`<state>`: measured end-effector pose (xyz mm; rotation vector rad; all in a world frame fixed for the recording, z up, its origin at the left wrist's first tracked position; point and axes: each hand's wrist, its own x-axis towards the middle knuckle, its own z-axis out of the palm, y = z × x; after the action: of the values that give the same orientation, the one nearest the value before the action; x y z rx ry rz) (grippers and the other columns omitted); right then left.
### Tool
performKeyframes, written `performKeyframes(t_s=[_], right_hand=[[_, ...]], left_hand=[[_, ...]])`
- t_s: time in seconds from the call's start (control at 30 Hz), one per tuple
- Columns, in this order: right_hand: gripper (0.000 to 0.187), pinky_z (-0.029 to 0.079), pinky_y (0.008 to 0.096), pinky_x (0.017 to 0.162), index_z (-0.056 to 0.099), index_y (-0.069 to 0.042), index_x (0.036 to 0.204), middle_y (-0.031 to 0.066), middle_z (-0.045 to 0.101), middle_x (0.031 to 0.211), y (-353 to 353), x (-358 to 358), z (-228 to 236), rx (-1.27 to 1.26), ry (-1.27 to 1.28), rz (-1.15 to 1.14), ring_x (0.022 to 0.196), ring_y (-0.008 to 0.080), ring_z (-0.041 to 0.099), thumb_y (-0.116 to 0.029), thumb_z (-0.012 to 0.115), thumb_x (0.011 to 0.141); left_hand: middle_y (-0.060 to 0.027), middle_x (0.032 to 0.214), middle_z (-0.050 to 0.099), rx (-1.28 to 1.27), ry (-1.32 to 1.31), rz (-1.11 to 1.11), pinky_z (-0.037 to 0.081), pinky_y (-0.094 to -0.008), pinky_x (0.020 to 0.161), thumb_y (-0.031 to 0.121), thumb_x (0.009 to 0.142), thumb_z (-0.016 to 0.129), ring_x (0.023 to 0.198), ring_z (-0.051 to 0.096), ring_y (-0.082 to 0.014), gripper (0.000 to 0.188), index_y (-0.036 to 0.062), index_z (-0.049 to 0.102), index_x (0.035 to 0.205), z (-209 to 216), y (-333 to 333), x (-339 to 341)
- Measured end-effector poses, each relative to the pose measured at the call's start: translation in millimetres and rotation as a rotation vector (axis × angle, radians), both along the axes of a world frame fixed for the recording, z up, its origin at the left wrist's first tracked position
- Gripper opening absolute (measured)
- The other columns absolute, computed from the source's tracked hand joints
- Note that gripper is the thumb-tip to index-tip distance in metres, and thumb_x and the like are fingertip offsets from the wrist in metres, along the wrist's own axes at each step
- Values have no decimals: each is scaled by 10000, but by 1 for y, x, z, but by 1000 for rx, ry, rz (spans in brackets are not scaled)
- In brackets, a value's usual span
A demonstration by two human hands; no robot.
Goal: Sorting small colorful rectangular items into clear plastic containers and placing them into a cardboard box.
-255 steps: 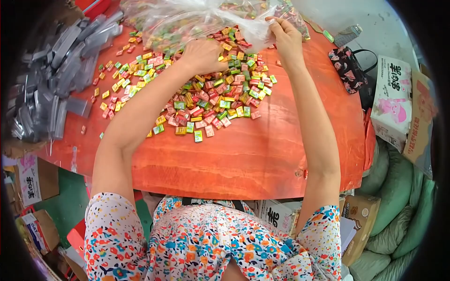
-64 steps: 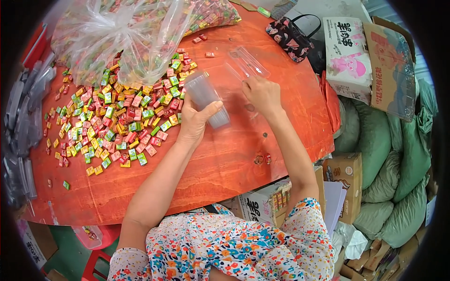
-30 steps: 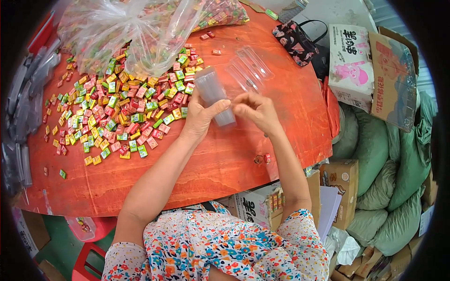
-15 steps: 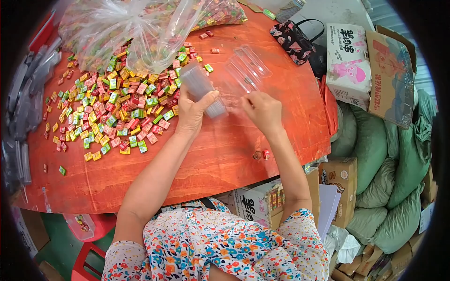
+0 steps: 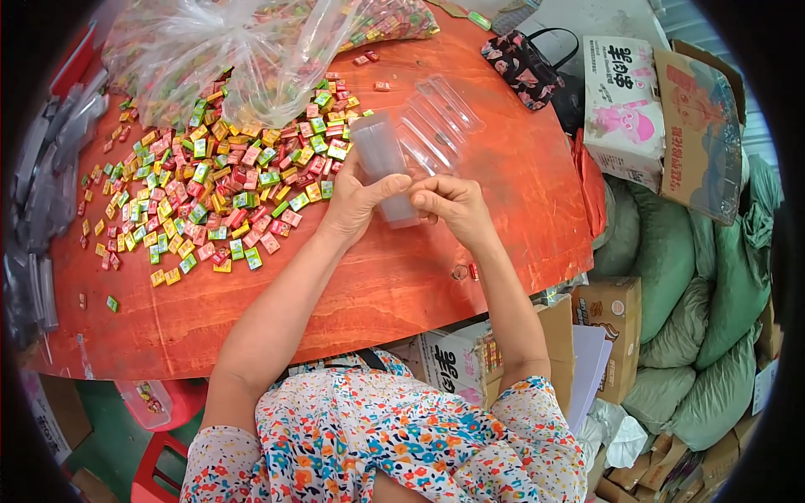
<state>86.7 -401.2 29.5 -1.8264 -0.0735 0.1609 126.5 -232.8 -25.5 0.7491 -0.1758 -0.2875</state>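
My left hand (image 5: 360, 201) is closed around a stack of clear, narrow plastic trays (image 5: 379, 151), its thumb lying across the near part. Against the stack's right edge, my right hand (image 5: 457, 210) pinches with thumb and fingers; the exact part between them is hard to make out. Just beyond both hands, several clear plastic trays (image 5: 443, 109) lie side by side on the red table (image 5: 369, 293). To the left of the stack spreads a loose heap of small wrapped candies (image 5: 210, 197) in red, yellow, green and pink.
A large clear bag of candies (image 5: 226, 50) rests at the far left. Grey plastic packaging (image 5: 50, 176) lines the left edge. Far right are a black patterned handbag (image 5: 524, 71) and cardboard boxes (image 5: 620, 117). Green sacks (image 5: 662, 251) stand beyond the table. A small ring-like object (image 5: 459, 272) lies near the front edge.
My right hand has come left from beside the trays on the table to the stack's edge. The stack has shifted slightly right and nearer. More trays now show on the table.
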Motion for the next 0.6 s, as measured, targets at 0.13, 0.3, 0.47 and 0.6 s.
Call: performKeyframes(t_s=[0.13,0.3,0.47,0.6], right_hand=[[146,437,216,522,706,-19,860,13,648,724,0,-4,4,121,45,-141,625,71,569,-163,717,876],[117,450,254,510,697,-43,823,44,660,709,-13,-9,-9,-741,-679,-261,577,89,565,-154,702,861],[179,491,259,560,697,-62,900,66,690,775,-17,-18,-28,-1283,-802,-107,616,178,616,-210,745,812],[206,506,319,566,698,-59,858,72,688,748,-10,-26,-19,-881,-559,-256,687,216,676,-254,742,811]], left_hand=[[-30,1069,599,20,-16,49,485,-313,905,97,723,827,996,592,-141,600,80,492,1221,0,-4,-2],[-34,1050,603,38,10,306,495,-316,887,74,737,805,964,601,-144,584,79,487,1227,-6,7,11],[-43,1032,609,-25,3,362,501,-321,874,38,747,786,952,604,-152,554,72,496,1217,-4,11,7],[-65,1068,616,6,1,226,500,-323,900,46,744,798,985,607,-163,567,59,494,1223,-2,8,-1]])
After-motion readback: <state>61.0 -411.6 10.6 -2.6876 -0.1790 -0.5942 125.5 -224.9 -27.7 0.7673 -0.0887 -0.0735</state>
